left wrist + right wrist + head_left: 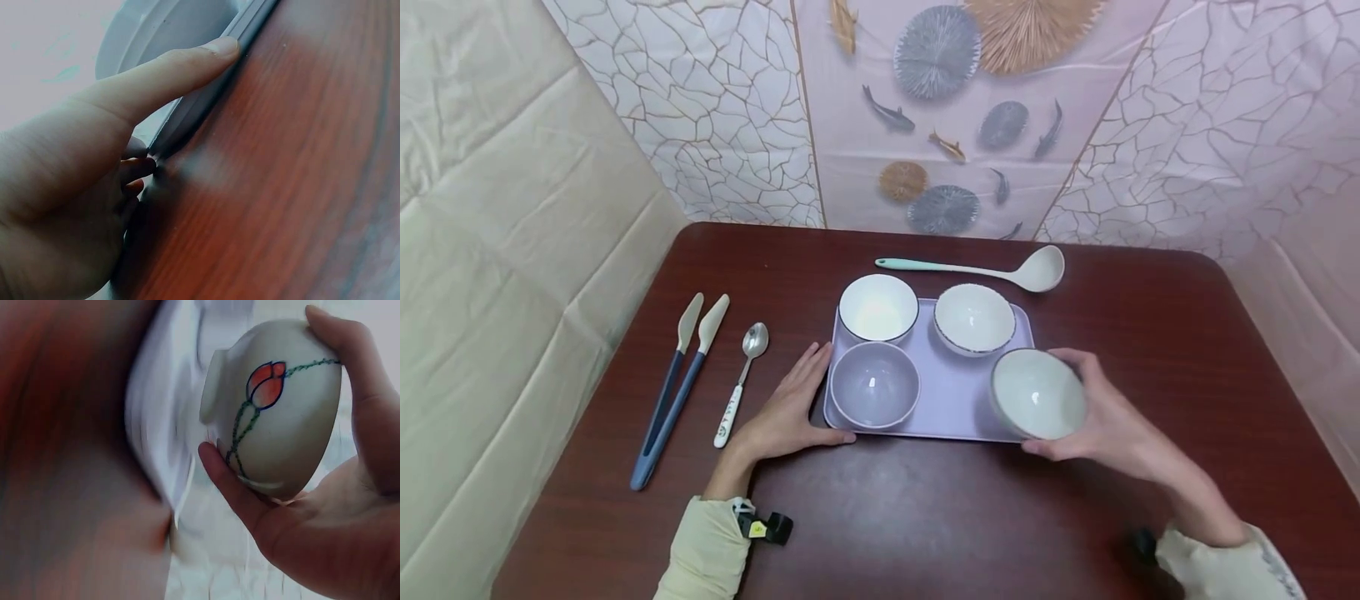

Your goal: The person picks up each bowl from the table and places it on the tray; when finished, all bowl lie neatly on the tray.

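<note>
A lavender tray [955, 392] lies on the dark wooden table [925, 517]. On it stand a white dark-rimmed bowl [877, 308], a white speckled bowl [973, 319] and a lavender bowl [874, 385]. My right hand [1101, 412] grips a white bowl [1039, 393], tilted and lifted over the tray's front right corner. The right wrist view shows a red tulip painted on this white bowl [281, 406], with my right hand [350, 519] cupped round it. My left hand [793, 408] rests against the tray's front left corner, thumb [181, 69] straight along the tray rim [209, 100].
A pale ladle [992, 271] with a teal handle lies behind the tray. Blue-handled tongs [673, 383] and a metal spoon [741, 379] lie left of my left hand. Fabric walls close in at the back and both sides.
</note>
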